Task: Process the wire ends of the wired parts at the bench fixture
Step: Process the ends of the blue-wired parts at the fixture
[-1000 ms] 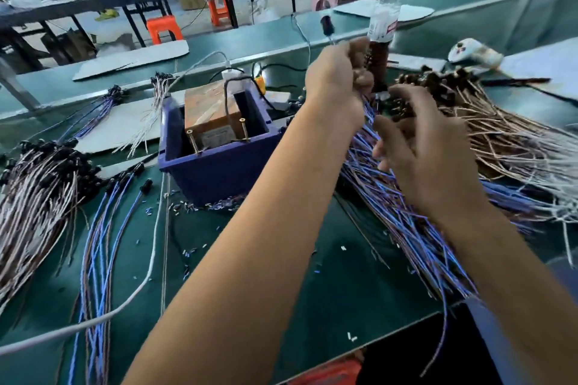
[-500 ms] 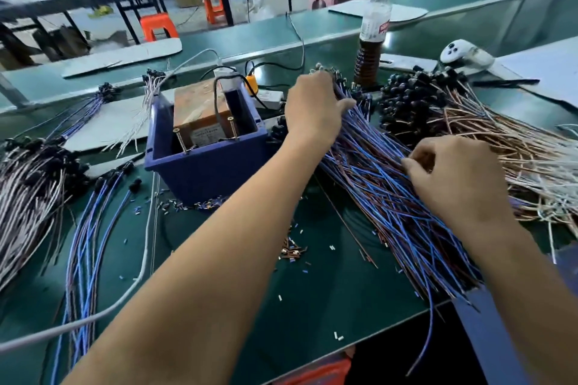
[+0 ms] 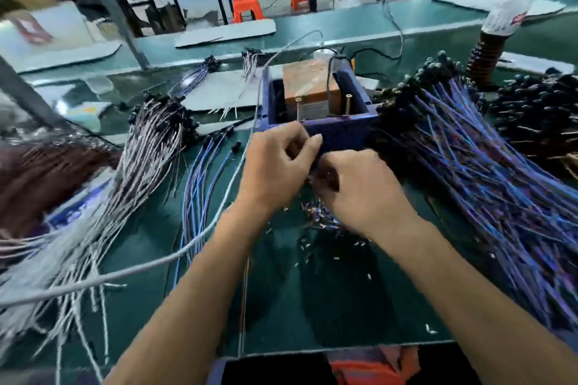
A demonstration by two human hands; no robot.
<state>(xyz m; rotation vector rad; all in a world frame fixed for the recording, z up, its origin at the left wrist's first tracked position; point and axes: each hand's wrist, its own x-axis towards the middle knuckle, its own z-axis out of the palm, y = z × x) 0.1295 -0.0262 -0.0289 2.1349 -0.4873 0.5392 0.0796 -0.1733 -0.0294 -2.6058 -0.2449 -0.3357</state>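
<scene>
Both hands, left (image 3: 275,162) and right (image 3: 353,187), are being held curled at the fixture (image 3: 341,128); anything gripped cannot be told. Wire ends are probably being presented; steady feeding is being called for next.

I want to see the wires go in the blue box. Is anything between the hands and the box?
Nothing visible is. Both hands, left and right, are right at the near wall of the blue box, fingers curled. The blur hides whatever they hold. The blue wire pile lies off to the right, out of the path.
</scene>
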